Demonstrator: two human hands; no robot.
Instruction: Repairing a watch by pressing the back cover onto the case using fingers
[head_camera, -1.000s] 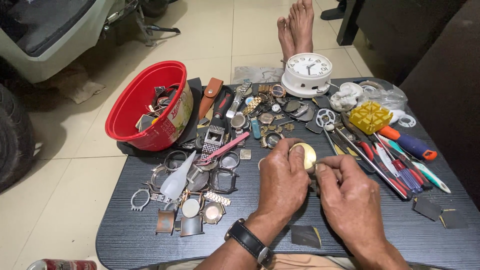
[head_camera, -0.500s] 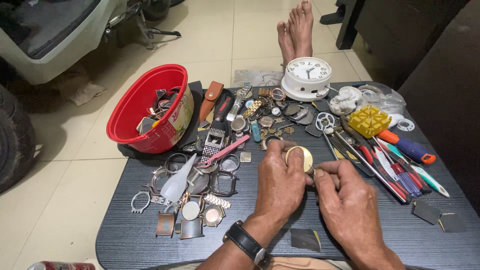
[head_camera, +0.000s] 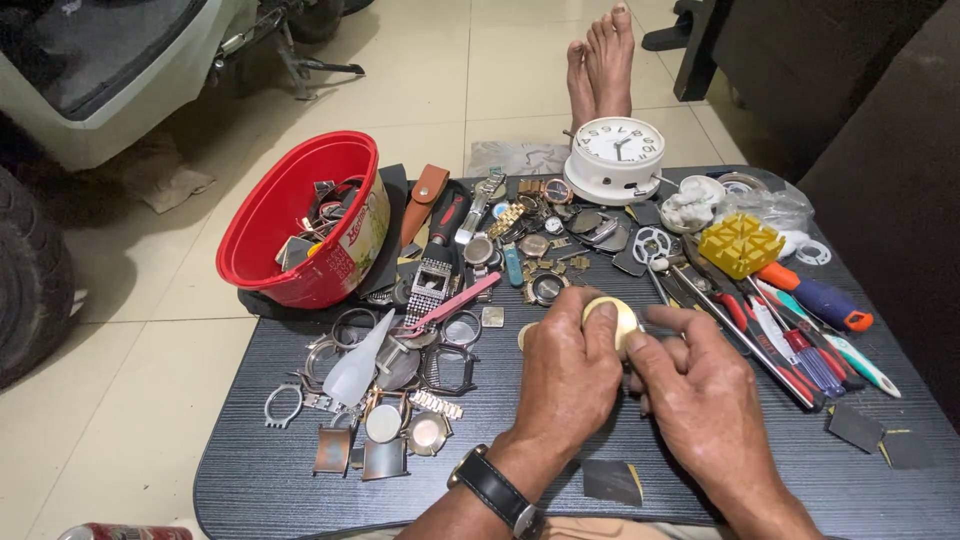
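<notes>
My left hand (head_camera: 568, 372) grips a round gold-coloured watch case (head_camera: 618, 318) between thumb and fingers, just above the dark table (head_camera: 760, 478). My right hand (head_camera: 700, 392) presses against the case from the right, fingers curled around a thin metal tool whose tip is mostly hidden. A black wristwatch (head_camera: 497, 490) sits on my left wrist. Both hands meet at the middle of the table.
A red bowl (head_camera: 292, 214) of watch parts lies tilted at the left. Loose watch cases, bezels and straps (head_camera: 400, 370) lie left of my hands. A white clock (head_camera: 620, 156) stands at the back. Screwdrivers and pliers (head_camera: 800, 330) and a yellow holder (head_camera: 740, 244) lie right. Bare feet (head_camera: 602, 62) rest beyond.
The hands have stayed together on the watch case; the case has turned slightly between my fingers. Nothing else on the table has moved.
</notes>
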